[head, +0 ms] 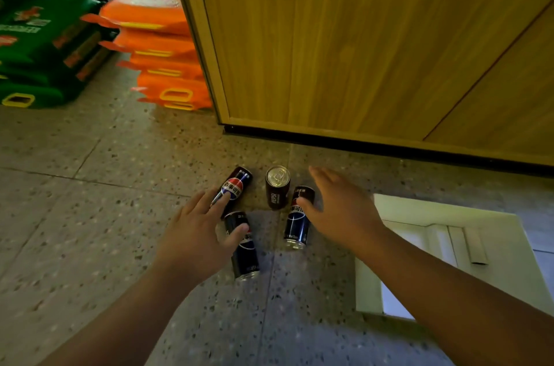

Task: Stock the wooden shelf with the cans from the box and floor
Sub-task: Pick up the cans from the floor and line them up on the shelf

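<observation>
Several dark Pepsi cans rest on the speckled floor in front of the wooden shelf unit [344,51]. One can [277,187] stands upright in the middle. A second can [235,184] lies tilted to its left, a third can [246,254] lies below that, and a fourth can [296,224] lies to the right. My left hand [195,233] is open, its fingers spread over the two left cans and touching them. My right hand [338,209] is open too, its thumb against the right can. Neither hand grips anything.
A white box [443,215] with open flaps sits on the floor at the right, its inside showing no cans from here. Stacked orange sacks [162,45] and green sacks [45,48] lie at the upper left beside the shelf unit's side.
</observation>
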`<state>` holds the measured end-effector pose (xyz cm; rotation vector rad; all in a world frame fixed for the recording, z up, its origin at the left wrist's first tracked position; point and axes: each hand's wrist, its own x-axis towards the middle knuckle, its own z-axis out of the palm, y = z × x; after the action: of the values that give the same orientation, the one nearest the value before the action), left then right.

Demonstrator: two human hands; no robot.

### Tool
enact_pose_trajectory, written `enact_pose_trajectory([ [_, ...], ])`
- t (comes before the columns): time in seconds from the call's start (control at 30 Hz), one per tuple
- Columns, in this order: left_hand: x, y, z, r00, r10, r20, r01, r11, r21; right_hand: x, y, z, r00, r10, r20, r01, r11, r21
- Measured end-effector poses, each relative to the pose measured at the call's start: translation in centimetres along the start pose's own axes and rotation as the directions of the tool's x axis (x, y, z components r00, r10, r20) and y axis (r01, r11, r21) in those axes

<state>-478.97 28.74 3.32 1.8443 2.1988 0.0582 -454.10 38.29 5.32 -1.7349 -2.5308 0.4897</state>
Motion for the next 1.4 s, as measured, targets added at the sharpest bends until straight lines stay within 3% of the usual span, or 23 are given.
enact_pose_trajectory([
  [0.23,-0.5,0.9,4.4,0.994,-0.100,0.034,0.097,0.993,0.074,0.1,0.5,3.7,0.997,0.060,0.048,-0.059,0.998,-0.032],
  [0.57,0.5,0.5,6.5,0.981,-0.183,0.064,0.181,0.983,0.041,0.7,1.5,6.9,0.990,0.127,0.054,-0.126,0.992,-0.031],
  [0.8,1.5,1.1,8.8,0.936,-0.335,0.106,0.341,0.939,-0.045,2.7,1.9,9.9,0.959,0.269,0.090,-0.278,0.954,0.113],
  [0.93,2.5,1.3,9.5,0.901,-0.420,0.105,0.433,0.884,-0.177,4.0,1.0,11.7,0.899,0.397,0.184,-0.436,0.849,0.298],
  [1.13,4.2,2.0,10.6,0.783,-0.590,0.197,0.610,0.669,-0.424,6.1,0.6,12.8,0.778,0.550,0.305,-0.618,0.580,0.530],
  [1.23,4.7,2.7,11.6,0.729,-0.647,0.222,0.663,0.590,-0.460,7.1,0.9,13.0,0.712,0.615,0.339,-0.670,0.450,0.591],
  [1.4,5.6,2.6,14.1,0.691,-0.692,0.209,0.695,0.555,-0.457,8.0,0.6,14.1,0.622,0.667,0.410,-0.724,0.291,0.626],
])
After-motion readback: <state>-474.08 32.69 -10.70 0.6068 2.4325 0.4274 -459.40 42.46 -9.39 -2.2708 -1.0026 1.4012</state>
